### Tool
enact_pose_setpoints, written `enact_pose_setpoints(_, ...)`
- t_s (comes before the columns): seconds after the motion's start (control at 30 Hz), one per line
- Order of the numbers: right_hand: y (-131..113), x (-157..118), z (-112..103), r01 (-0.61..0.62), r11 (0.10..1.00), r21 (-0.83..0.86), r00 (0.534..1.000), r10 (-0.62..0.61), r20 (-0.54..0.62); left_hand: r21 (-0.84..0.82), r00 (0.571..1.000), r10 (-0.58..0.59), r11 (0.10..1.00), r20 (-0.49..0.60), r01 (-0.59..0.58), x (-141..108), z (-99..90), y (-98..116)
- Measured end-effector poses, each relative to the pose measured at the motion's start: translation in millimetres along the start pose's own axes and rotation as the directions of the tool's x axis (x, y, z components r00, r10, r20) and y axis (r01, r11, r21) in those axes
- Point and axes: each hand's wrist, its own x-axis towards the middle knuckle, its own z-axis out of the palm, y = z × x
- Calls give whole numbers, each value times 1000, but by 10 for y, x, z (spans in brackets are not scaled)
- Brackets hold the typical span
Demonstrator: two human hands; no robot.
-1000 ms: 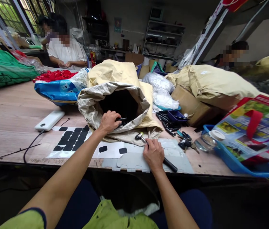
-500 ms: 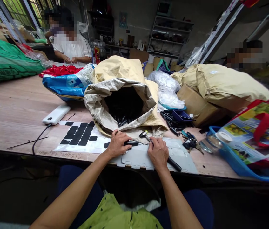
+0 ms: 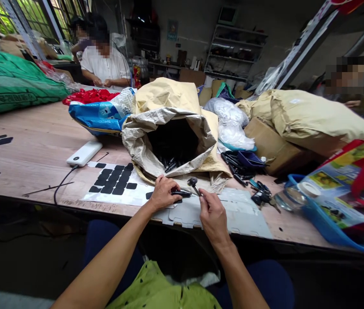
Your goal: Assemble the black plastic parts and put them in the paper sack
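Observation:
Fingers closed, my left hand point(image 3: 162, 194) holds a slim black pen-like piece point(image 3: 183, 194) down on the grey mat point(image 3: 249, 219); its exact kind is too small to make out. My right hand point(image 3: 213, 214) grips a small hammer point(image 3: 193, 183) by its shaft, with the head just above and right of that piece. The rest of the handle is hidden by the hand. Right behind both hands, a large paper sack point(image 3: 165, 94) lies with its mouth facing me, and several similar black pieces point(image 3: 171, 164) show inside.
Black rounded patches point(image 3: 115, 179) lie in rows on white paper at left, near a white power bank point(image 3: 84, 153) with a cable. More black pieces point(image 3: 233, 165), keys point(image 3: 264, 195), a clear bottle point(image 3: 289, 198) and a blue basket point(image 3: 333, 231) stand right. Across the table sits a person point(image 3: 104, 64).
My right hand has tilted the hammer up, so its head has turned and its handle end no longer shows below the hand. My left hand keeps its hold. The view has shifted slightly.

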Motion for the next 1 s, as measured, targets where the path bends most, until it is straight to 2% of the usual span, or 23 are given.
enact_pose_setpoints(0.17, -256, -86, 67, 56, 998, -23, 997, -55, 52, -16, 1000, 5, 1000, 7, -4, 3, 10, -35)
enact_pose_setpoints(0.3, -313, -158, 117, 91, 990, -108, 993, -82, 82, 15, 1000, 11, 1000, 13, -11, 10, 13, -36)
enact_pose_setpoints(0.43, -287, -193, 115, 52, 985, -162, 993, -34, 117, 11, 1000, 2, 1000, 4, -2, 8, 7, -18)
enact_pose_setpoints(0.6, -266, -201, 40, 23, 989, -149, 999, -15, 52, -11, 1000, 26, 1000, 6, -26, -4, -4, -13)
enact_pose_setpoints(0.77, -216, -225, 35, 4, 986, -167, 994, 15, 108, -13, 1000, 12, 1000, 5, -12, -3, -7, -2)
enact_pose_setpoints(0.9, -122, -62, -12, -9, 979, -206, 1000, 8, -4, 25, 999, 40, 999, -3, -40, -8, -20, 25)
enact_pose_setpoints(1.0, 90, 127, -32, -32, 953, -302, 999, 24, -31, 70, 998, 63, 996, -14, -62, -21, -22, 40)
